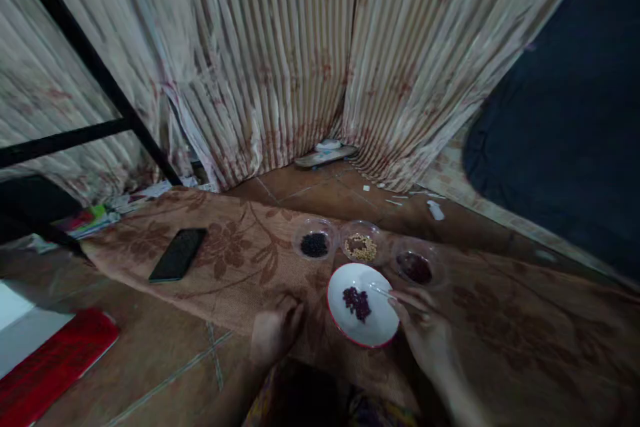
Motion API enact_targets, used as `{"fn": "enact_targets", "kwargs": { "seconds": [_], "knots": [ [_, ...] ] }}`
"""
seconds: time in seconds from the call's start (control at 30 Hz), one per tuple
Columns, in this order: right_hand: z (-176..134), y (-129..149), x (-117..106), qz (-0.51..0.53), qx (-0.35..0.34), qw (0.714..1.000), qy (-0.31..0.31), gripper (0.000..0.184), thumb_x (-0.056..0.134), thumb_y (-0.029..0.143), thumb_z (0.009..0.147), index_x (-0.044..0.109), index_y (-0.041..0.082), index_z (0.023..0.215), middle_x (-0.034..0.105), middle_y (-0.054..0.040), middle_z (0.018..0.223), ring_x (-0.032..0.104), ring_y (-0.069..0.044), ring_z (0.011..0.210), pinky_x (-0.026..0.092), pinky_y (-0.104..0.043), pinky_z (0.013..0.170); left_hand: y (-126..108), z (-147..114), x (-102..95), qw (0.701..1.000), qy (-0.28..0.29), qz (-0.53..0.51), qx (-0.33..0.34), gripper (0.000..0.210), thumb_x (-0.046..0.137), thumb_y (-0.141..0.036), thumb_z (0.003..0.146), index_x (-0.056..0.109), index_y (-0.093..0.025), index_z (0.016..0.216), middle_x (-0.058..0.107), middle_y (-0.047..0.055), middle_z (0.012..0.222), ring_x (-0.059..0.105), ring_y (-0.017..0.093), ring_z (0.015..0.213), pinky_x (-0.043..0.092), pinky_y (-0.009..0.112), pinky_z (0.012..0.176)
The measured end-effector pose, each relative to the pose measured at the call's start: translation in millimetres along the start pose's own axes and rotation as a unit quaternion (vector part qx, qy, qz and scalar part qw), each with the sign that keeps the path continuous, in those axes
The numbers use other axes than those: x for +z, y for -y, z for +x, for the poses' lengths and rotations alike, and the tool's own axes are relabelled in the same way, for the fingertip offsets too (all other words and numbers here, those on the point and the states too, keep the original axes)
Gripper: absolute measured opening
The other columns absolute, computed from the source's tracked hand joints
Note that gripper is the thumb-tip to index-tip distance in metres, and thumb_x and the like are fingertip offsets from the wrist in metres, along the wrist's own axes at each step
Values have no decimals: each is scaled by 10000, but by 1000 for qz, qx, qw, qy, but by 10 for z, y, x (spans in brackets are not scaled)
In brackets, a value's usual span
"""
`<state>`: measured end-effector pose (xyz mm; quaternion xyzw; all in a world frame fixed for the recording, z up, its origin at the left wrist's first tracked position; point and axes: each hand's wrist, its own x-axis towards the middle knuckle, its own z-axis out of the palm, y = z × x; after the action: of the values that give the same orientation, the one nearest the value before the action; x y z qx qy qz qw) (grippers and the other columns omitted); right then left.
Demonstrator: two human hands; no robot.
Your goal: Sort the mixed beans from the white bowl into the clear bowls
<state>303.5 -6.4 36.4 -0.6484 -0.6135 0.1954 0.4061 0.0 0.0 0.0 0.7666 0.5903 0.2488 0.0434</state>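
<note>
A white bowl with a red rim stands on the cloth in front of me. Dark red beans lie clustered in its middle. My right hand is at the bowl's right edge, fingers pinched round a slim, silvery utensil whose tip reaches over the bowl; its exact kind is too blurred to tell. Left of the bowl, my left hand rests on the cloth with its fingers curled in and nothing visible in them. Behind the bowl are three clear cups: one with black beans, one with yellowish grains, one with dark red beans.
A brown flowered cloth covers the low, long surface. A black phone lies on it to the left. Beyond are a skateboard on the tiled floor and striped curtains. A red and white object is at lower left.
</note>
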Motion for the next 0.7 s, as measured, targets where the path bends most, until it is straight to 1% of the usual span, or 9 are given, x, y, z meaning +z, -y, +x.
{"fn": "enact_targets", "kwargs": {
  "seconds": [0.13, 0.27, 0.3, 0.37, 0.47, 0.53, 0.63, 0.7],
  "knots": [
    [-10, 24, -7, -26, -25, 999, 31, 319, 545, 524, 884, 752, 284, 919, 649, -54, 1038, 594, -224, 1018, 484, -358, 899, -23, 20, -25, 1000, 2, -11, -4, 270, 449, -328, 965, 566, -213, 750, 654, 24, 779, 619, 152, 702, 411, 261, 614],
    [-79, 52, -61, 18, -8, 996, 88, 285, 578, 499, 877, 745, 277, 944, 645, -51, 1067, 619, -203, 989, 510, -316, 842, -31, 27, -40, 1000, 10, -21, -5, 275, 451, -331, 965, 564, -207, 746, 643, 31, 780, 607, 149, 707, 421, 259, 634],
    [-87, 53, -74, 26, -3, 996, 86, 281, 583, 493, 877, 741, 274, 957, 643, -52, 1080, 620, -199, 994, 511, -308, 838, -30, 26, -41, 1000, 12, -23, -5, 275, 452, -333, 964, 563, -205, 747, 642, 34, 790, 605, 148, 709, 423, 259, 637],
    [-79, 49, -84, 20, 1, 998, 55, 290, 582, 492, 878, 738, 264, 967, 645, -57, 1075, 615, -203, 1002, 506, -314, 849, -22, 23, -37, 1000, 12, -24, -4, 276, 455, -336, 963, 562, -203, 746, 640, 36, 801, 601, 146, 709, 423, 258, 637],
    [-43, 47, -44, -14, -19, 1000, 13, 313, 562, 505, 882, 742, 257, 948, 657, -63, 1014, 606, -219, 983, 492, -351, 866, -10, 21, -28, 1000, 10, -26, -1, 270, 462, -337, 960, 565, -203, 749, 638, 36, 804, 596, 144, 708, 423, 255, 634],
    [-38, 70, 1, -28, -44, 998, 21, 308, 560, 505, 883, 749, 267, 931, 664, -59, 983, 602, -223, 962, 492, -361, 851, -8, 21, -25, 1000, 7, -29, 0, 267, 467, -336, 957, 567, -203, 749, 637, 35, 804, 593, 141, 704, 421, 252, 629],
    [-63, 124, 45, -18, -67, 996, 64, 277, 561, 485, 892, 751, 285, 920, 665, -50, 989, 603, -212, 952, 503, -337, 806, -14, 24, -30, 999, 7, -32, 0, 269, 467, -334, 957, 569, -204, 745, 636, 33, 809, 590, 136, 698, 418, 248, 622],
    [-71, 139, 43, -11, -71, 995, 66, 268, 559, 475, 897, 748, 288, 933, 664, -48, 1002, 601, -207, 961, 506, -329, 800, -19, 27, -37, 999, 12, -33, 1, 276, 462, -334, 960, 568, -203, 740, 634, 33, 806, 592, 136, 701, 419, 247, 624]
  ]
}}
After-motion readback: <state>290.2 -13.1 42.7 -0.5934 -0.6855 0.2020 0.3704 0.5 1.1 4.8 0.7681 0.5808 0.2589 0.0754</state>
